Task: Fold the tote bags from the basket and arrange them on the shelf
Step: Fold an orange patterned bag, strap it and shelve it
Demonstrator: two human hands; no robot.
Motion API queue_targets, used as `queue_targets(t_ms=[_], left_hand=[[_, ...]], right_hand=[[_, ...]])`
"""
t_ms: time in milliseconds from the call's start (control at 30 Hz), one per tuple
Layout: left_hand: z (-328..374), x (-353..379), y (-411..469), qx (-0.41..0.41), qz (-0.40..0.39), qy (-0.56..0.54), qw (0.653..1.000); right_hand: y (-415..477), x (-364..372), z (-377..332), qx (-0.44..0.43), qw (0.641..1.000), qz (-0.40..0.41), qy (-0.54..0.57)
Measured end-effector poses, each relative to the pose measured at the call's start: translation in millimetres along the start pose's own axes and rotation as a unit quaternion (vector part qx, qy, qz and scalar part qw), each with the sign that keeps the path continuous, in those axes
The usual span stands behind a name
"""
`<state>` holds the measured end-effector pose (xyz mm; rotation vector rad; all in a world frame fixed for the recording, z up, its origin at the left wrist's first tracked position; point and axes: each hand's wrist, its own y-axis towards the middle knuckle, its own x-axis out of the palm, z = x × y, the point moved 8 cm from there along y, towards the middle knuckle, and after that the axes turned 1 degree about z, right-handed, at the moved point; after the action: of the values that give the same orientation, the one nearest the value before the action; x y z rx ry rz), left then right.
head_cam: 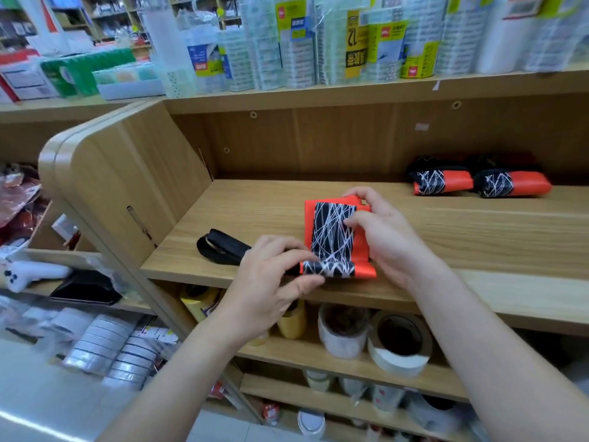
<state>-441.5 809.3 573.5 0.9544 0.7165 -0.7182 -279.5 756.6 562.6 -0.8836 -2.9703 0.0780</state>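
Pinching rolled near end of tote bag (pixel 333 232) with left hand (pixel 271 282), right edge with right hand (pixel 382 231). Far right on shelf (pixel 478 237): two rolled bags (pixel 443 182).

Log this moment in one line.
step: folding tote bag on shelf | left hand: pinches rolled near end | right hand: grips far side | shelved: two folded bags

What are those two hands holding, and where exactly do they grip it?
Both hold the orange-and-black tote bag on the shelf. The left hand pinches its rolled near end; the right hand grips its right edge.
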Motion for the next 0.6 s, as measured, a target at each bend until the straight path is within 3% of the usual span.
queue_targets(t_ms=[167, 267, 367, 433, 600], left_hand=[[-9.9, 3.6, 15.1, -0.12, 0.058, -0.086, 0.987], [-8.1, 6.4, 17.0, -0.146, 0.102, -0.064, 0.982], [-7.6, 6.3, 17.4, -0.182, 0.137, -0.074, 0.971], [-7.8, 7.9, 19.3, -0.201, 0.117, -0.092, 0.968], [12.9, 26.2, 22.2, -0.163, -0.019, -0.124, 0.979]], right_hand=[[-12.3, 8.5, -6.1, -0.019, 0.998, -0.005, 0.066], [-17.1, 9.6, -6.1, -0.031, 0.997, -0.002, 0.071], [-20.8, 4.3, -8.4, -0.084, 0.99, 0.111, -0.005], [-24.8, -1.8, -9.1, -0.113, 0.975, 0.189, 0.008], [-23.2, -3.7, -14.0, -0.151, 0.965, 0.214, -0.01]])
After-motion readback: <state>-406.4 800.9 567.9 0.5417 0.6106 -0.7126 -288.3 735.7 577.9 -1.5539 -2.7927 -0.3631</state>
